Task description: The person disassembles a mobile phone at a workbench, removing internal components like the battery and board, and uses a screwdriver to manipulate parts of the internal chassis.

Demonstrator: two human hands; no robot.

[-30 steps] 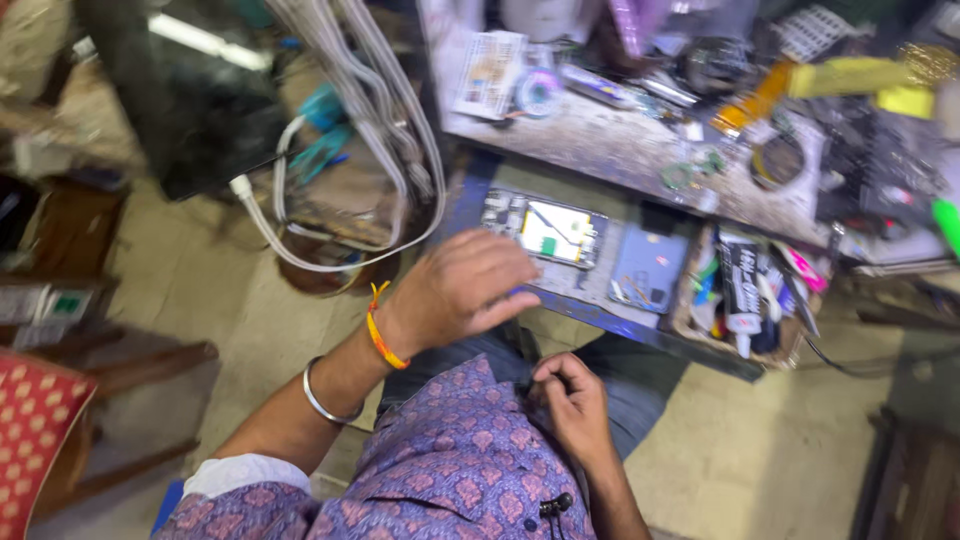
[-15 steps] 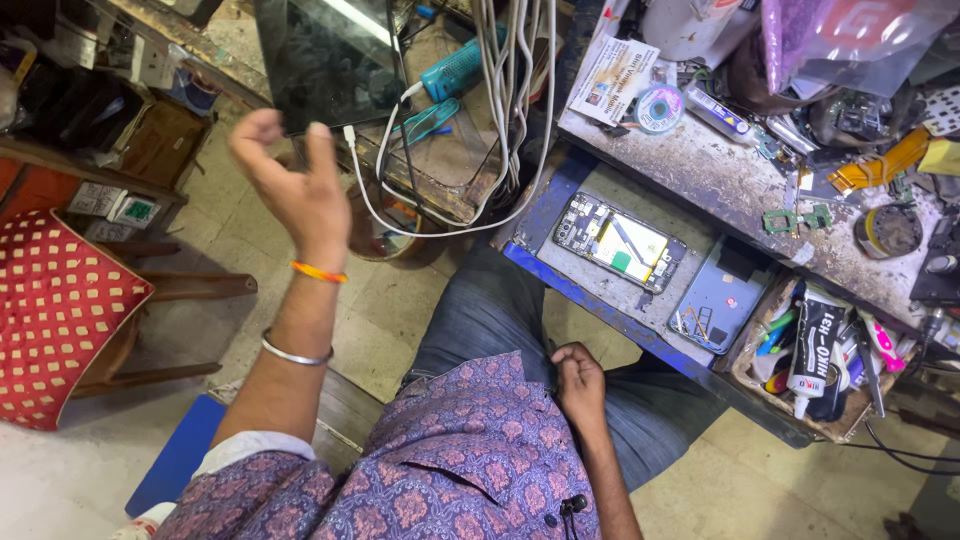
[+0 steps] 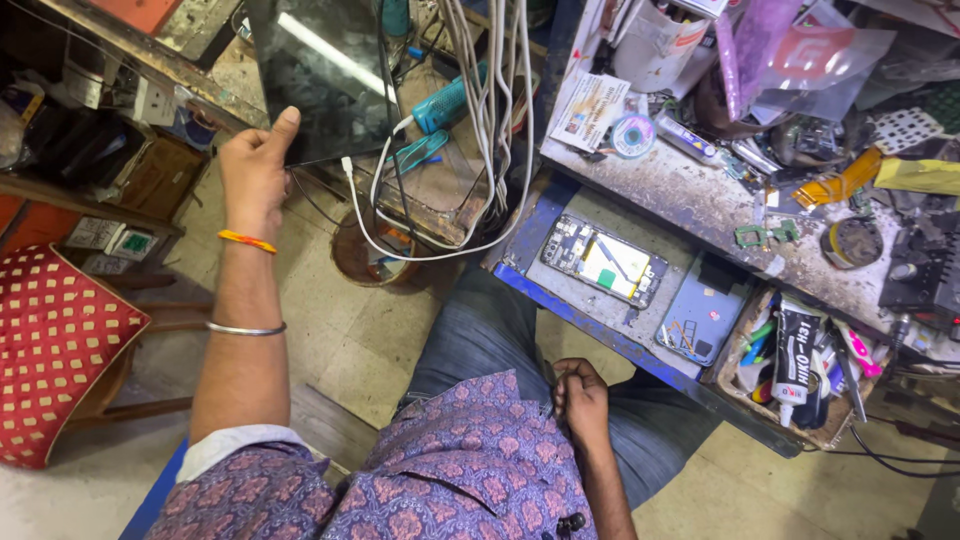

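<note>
My left hand is stretched out to the left, fingers curled in and thumb sticking out. The thumb tip is at the edge of a dark glass panel that leans over the floor. On that wrist are an orange band and a metal bangle. My right hand rests on my lap against my patterned shirt, curled into a fist; nothing clearly shows in it. An opened phone lies on a blue-edged shelf in front of my knees, with its back cover beside it.
White cables hang in a loop beside a teal tool. The cluttered bench holds a small reel, parts and bags. A basket of tubes and pens sits at the right. A red cushioned stool stands at the left.
My left hand left the opened phone, swung out to the left, and closed its fingers with the thumb out near the glass panel. My right hand stayed on my lap.
</note>
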